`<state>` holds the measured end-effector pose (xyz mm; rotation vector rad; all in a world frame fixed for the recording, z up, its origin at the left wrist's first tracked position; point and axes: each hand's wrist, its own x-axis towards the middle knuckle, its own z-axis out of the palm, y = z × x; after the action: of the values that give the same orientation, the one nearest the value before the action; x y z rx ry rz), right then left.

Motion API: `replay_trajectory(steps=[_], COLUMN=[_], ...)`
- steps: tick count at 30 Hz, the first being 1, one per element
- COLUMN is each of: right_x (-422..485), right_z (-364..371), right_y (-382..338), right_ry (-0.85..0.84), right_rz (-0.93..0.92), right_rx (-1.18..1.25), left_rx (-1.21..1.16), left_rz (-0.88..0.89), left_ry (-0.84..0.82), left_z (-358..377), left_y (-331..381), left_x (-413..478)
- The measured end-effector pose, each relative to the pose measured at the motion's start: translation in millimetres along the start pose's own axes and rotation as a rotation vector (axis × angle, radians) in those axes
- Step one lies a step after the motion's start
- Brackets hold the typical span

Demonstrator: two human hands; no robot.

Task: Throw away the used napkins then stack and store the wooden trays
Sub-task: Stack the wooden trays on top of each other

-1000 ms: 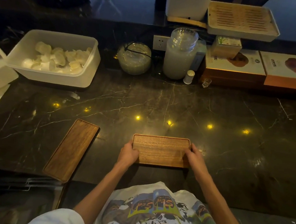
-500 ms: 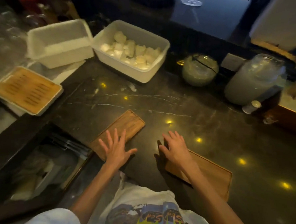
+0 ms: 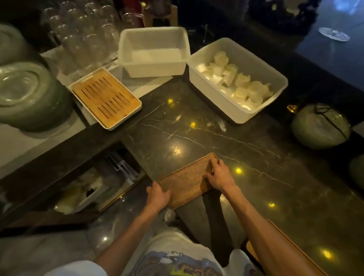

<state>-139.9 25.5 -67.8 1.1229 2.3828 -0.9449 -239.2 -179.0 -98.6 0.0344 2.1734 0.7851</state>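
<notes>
Between the fingers: wooden tray [image 3: 184,181], held endwise, likely for a level lift.
Left hand [image 3: 158,197]: grasps near end.
Right hand [image 3: 219,176]: grasps far end.

A bar or café service counter — dark marble top [image 3: 230,141], rows of upturned glasses [image 3: 81,29], stacked plates [image 3: 25,92].

Head camera looks steeply down, close over counter [image 3: 261,165]
</notes>
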Motion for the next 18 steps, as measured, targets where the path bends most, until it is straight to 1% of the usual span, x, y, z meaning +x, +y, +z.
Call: replay_trajectory(steps=[3, 5, 7, 9, 11, 13, 15, 18], right_x=[0.5, -2.8, -9.5, -21.7, -40.9, -67.2, -98.3, -150.5], right_z=[-3.9, -9.5, -16.3, -23.3, -31.5, -36.7, -37.2, -29.1], right_y=[-4.0, -0.8, 7.3, 20.9, 38.8, 62.0, 92.1, 141.7], right_ry=[0.047, 0.074, 0.110, 0.180, 0.287, 0.392, 0.470, 0.555], right_rz=[0.057, 0.137, 0.226, 0.278, 0.322, 0.370, 0.419, 0.518], right_rx=[0.132, 0.259, 0.344, 0.444, 0.579, 0.703, 0.804, 0.906], left_rx=[-0.113, -0.133, -0.177, -0.203, -0.231, -0.222, -0.164, -0.060], left_rz=[-0.094, -0.104, -0.096, -0.032, 0.062, 0.137, 0.217, 0.319], left_ry=[-0.080, -0.085, -0.051, 0.008, 0.003, -0.060, -0.120, -0.271], left_z=[-3.5, -3.8, -3.7, -2.1, 3.3, 12.8, 28.6, 65.3], left_y=[0.6, -1.0, 2.4, 11.4, 26.7, 47.3, 70.2, 96.6], left_x=[9.9, 16.4, 17.7, 16.3, 12.5, 3.4, -8.7, -31.6])
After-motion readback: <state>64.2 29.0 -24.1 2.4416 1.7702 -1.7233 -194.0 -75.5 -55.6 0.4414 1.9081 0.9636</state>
